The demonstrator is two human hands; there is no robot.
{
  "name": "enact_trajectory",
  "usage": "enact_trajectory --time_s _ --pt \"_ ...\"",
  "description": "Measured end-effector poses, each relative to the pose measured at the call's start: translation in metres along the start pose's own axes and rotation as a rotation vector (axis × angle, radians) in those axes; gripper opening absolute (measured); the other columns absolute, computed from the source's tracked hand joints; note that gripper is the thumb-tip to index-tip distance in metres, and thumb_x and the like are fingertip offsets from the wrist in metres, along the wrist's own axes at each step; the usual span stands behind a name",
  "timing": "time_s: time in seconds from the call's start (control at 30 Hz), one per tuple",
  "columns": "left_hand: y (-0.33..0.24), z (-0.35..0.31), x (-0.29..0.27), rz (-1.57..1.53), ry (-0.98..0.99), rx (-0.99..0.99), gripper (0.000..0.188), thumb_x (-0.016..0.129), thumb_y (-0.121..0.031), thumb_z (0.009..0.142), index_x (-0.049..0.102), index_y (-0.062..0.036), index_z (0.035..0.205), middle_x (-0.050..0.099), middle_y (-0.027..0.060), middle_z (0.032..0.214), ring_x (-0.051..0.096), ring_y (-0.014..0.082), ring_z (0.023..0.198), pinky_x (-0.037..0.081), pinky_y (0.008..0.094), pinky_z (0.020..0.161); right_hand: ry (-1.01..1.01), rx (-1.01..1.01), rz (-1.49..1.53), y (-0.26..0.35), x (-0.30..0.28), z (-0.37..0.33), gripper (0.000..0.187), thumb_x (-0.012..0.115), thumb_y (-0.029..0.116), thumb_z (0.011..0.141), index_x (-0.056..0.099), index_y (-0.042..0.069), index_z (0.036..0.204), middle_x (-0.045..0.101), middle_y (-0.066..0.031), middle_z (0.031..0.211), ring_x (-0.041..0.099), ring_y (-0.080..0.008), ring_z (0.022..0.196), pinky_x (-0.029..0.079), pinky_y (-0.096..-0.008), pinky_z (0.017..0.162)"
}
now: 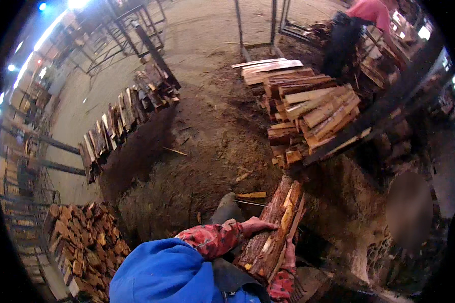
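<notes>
In front of me several split logs (269, 240) lie side by side, with rough brown bark and a strip of pale yellow wood. My left hand (260, 225) is laid over the bark from the left side, its fingertips against the wood. From the right side my right hand (289, 251) grips the outer edge of the same logs. Both sleeves are red with a dark pattern. The undersides of the logs and parts of my fingers are hidden.
A stack of split firewood (313, 103) stands ahead on the right, beside a dark metal bar. More firewood (129, 111) fills a rack on the left, and another pile (88, 242) sits at lower left. A person in a pink top (371, 12) bends over wood at far right.
</notes>
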State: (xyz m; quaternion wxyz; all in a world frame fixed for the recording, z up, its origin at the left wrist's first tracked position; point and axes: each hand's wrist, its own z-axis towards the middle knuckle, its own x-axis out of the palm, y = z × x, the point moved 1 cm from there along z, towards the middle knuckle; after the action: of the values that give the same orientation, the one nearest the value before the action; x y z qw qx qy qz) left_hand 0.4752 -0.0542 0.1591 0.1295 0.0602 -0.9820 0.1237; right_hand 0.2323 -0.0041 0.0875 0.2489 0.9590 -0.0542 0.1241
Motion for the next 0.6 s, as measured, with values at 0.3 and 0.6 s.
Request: enact_trajectory --time_s 0.3,0.6 --pt "0.008 -0.029 -0.098 -0.353 0.012 0.112 0.057 0.083 -0.029 0.07 0.062 0.0079 0.108 0.067 0.0105 0.101 0.066 0.0187 0.085 0.054 0.0331 0.078 0.084 0.17 -0.184 0.05 0.141 0.005 0.057 0.056 0.051 0.09 0.058 0.0 0.115 0.066 -0.0103 0.102 0.065 -0.0209 0.087 0.054 -0.0342 0.075" --pt "-0.021 -0.091 -0.257 -0.623 0.008 0.097 0.054 0.082 -0.027 0.071 0.062 0.0062 0.109 0.068 0.0109 0.097 0.068 0.0207 0.081 0.056 0.0342 0.076 0.099 0.235 -0.407 0.049 0.295 0.073 0.053 0.052 0.047 0.092 0.059 0.0 0.116 0.068 -0.0085 0.094 0.067 -0.019 0.077 0.055 -0.0326 0.068"
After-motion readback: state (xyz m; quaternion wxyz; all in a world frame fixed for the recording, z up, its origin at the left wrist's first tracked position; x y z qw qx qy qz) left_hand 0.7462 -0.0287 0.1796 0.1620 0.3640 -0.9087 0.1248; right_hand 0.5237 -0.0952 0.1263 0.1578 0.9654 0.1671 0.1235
